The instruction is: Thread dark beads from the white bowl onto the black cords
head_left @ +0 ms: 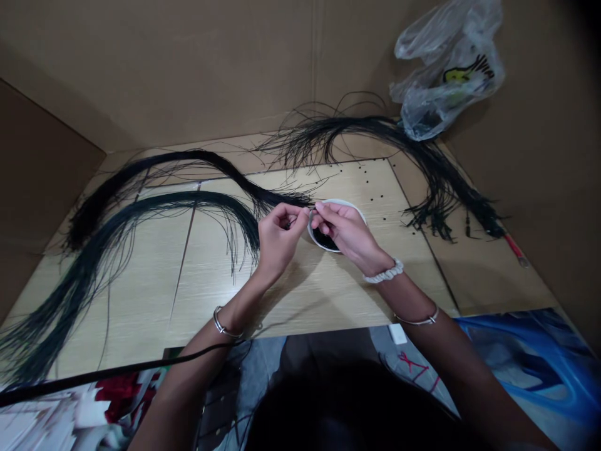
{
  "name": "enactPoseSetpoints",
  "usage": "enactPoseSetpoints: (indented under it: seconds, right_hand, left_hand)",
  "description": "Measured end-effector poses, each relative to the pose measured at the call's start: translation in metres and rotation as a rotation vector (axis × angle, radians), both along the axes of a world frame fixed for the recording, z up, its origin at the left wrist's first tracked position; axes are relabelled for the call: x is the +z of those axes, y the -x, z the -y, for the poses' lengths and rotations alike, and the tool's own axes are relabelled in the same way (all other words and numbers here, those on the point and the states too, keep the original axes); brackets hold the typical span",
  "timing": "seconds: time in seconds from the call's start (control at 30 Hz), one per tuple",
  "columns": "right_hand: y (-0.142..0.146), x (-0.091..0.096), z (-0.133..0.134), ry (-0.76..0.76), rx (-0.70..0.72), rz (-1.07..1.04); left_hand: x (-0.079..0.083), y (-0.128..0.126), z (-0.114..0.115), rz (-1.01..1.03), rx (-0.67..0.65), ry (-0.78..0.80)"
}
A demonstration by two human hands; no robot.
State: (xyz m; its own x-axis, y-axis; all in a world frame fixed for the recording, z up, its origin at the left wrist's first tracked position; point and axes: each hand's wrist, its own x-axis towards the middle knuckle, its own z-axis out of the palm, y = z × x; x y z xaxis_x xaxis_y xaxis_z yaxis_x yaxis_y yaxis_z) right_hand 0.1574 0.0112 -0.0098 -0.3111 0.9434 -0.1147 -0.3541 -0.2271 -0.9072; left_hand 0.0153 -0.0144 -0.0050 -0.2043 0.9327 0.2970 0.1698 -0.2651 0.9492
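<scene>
My left hand point(277, 235) and my right hand point(345, 232) meet over a small white bowl point(328, 207) holding tiny black pieces. Both hands are closed in a pinch on a thin black cord that joins them; what else the fingertips hold is too small to make out. A long bundle of black cords point(154, 207) trails from my left hand across the wooden board point(300, 288) toward the left. A second black bundle point(141, 166) lies behind it.
A third bundle of black cords point(422, 156) curves along the back right. A crumpled clear plastic bag point(446, 69) leans on the cardboard wall point(188, 62). Tiny black beads point(375, 194) dot the board. A black cable point(117, 369) crosses the near left.
</scene>
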Motion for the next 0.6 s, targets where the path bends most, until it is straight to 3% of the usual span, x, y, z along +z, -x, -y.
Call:
enactPoseSetpoints:
  seconds: [0.6]
  right_hand:
    - [-0.0044,0.0010,-0.0017,0.026,-0.002,0.010]
  left_hand:
    - [0.0006,0.0026,-0.0004,0.013,-0.034,0.024]
